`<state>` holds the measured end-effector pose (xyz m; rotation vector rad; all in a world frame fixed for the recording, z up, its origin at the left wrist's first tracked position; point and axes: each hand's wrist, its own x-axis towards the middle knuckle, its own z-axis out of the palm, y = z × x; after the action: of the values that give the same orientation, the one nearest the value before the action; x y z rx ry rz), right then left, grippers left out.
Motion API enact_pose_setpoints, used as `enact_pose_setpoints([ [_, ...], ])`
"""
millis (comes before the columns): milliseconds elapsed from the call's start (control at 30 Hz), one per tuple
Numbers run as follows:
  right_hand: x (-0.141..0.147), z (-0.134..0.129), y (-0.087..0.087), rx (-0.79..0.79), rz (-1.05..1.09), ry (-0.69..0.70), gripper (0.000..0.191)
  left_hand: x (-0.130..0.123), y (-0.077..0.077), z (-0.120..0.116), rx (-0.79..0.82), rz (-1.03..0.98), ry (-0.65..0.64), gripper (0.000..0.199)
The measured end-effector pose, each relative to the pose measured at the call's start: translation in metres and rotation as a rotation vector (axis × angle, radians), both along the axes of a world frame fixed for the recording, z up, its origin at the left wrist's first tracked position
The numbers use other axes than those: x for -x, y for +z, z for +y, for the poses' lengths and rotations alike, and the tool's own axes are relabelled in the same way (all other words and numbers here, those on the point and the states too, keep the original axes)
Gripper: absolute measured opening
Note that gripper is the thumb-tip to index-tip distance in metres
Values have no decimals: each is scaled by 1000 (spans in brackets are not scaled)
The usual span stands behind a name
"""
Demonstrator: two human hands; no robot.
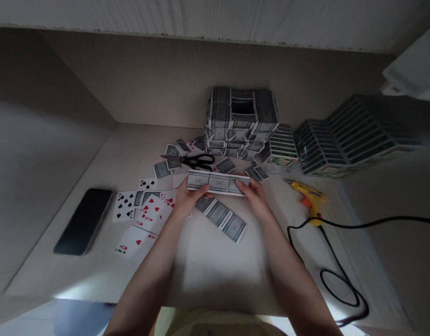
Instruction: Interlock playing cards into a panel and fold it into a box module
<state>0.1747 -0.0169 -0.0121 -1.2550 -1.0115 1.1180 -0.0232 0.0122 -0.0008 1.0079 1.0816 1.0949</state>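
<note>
A long strip of joined playing cards (219, 182), patterned backs facing up, is held level between my two hands. My left hand (187, 198) grips its left end with the thumb on top. At the right end, my right hand (254, 193) pinches it the same way. Under and below this strip, a second card strip (223, 219) lies slanted on the table. Black-handled scissors (197, 161) rest among cut card pieces (162, 169) beyond my left hand. Loose face-up cards (150, 214) spread to the left of my left forearm.
A box-like structure of cards (241, 121) stands at the back. Wrapped card packs (320, 144) are stacked at the back right. A yellow glue gun (313, 198) with a black cable (341, 275) lies right; a phone (83, 221) lies left on the table (215, 266).
</note>
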Motion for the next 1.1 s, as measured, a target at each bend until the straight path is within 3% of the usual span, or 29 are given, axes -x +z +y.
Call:
enact_pose_setpoints([
  [100, -3, 2, -3, -24, -5, -61, 38, 2, -4, 2, -16, -20, -11, 39],
  [200, -2, 2, -2, -6, -83, -43, 30, 1, -8, 3, -41, -13, -27, 43],
  [367, 6, -1, 1, 89, -124, 78, 25, -6, -13, -1, -184, 129, 113, 51],
  [533, 5, 1, 1, 167, -37, 125, 28, -7, -10, -7, -303, 326, 123, 48],
  [667, -1, 7, 0, 153, 50, 47, 25, 3, -6, -6, -376, 405, 206, 42],
  [767, -5, 9, 1, 163, 216, -13, 26, 14, -4, -1, -469, 670, 286, 24],
  [867, -7, 7, 3, 196, 367, 1, 28, 23, -6, 3, -565, 964, 155, 22],
  [967, -8, 5, 4, 195, 455, 71, 26, 26, -11, 6, -644, 1064, 32, 35],
  [1100, -7, 5, 5, 158, 492, 100, 23, 26, -12, 6, -654, 1136, 6, 40],
])
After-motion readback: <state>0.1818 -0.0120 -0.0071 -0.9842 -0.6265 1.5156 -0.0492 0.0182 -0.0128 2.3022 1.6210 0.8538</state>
